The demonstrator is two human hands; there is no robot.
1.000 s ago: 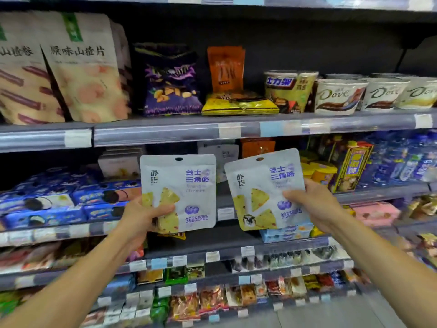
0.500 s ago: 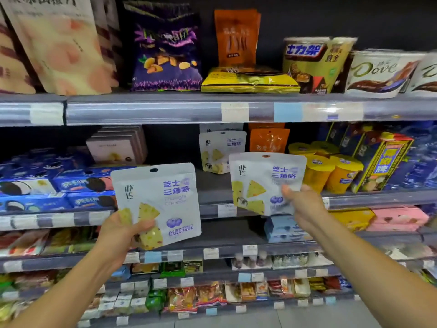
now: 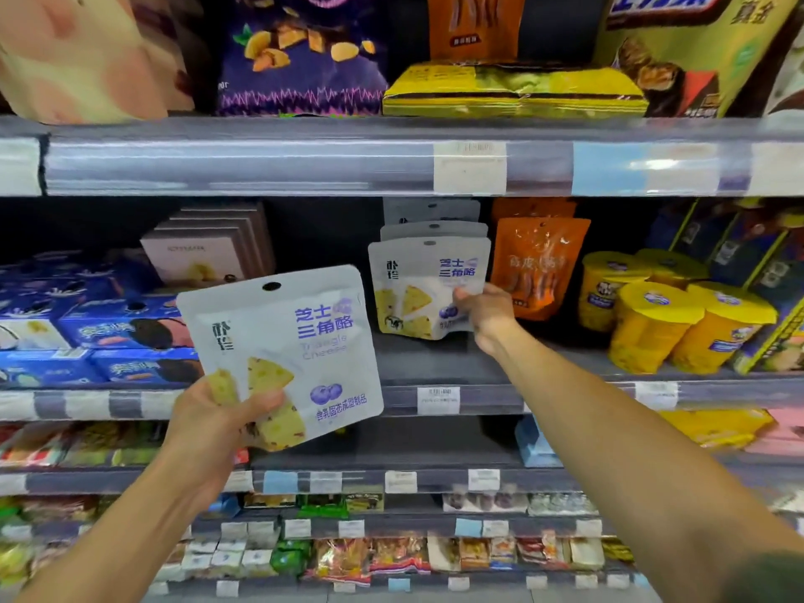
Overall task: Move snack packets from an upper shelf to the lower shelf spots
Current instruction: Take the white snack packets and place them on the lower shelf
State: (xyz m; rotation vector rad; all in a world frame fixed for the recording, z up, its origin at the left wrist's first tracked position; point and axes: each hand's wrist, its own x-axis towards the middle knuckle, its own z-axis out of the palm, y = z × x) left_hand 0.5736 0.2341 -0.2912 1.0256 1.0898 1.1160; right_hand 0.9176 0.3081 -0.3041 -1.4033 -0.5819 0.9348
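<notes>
My left hand (image 3: 217,422) grips the bottom left corner of a white triangle-cheese packet (image 3: 283,341), held upright in front of the shelves. My right hand (image 3: 485,313) is closed on the lower right edge of a second identical packet (image 3: 417,285), which stands on the middle shelf (image 3: 435,367). It stands at the front of a row of the same white packets (image 3: 433,228). Both packets show cheese wedges and blueberries.
Orange packets (image 3: 539,263) and yellow cups (image 3: 652,324) stand right of the row. Blue biscuit boxes (image 3: 87,332) and pale boxes (image 3: 204,250) fill the left. The top shelf (image 3: 304,163) carries a purple bag (image 3: 300,54) and a flat yellow packet (image 3: 513,89). Lower shelves hold small snacks.
My right hand has pushed its packet forward onto the middle shelf, against the row there. The view has moved closer and lower; my left hand keeps its packet.
</notes>
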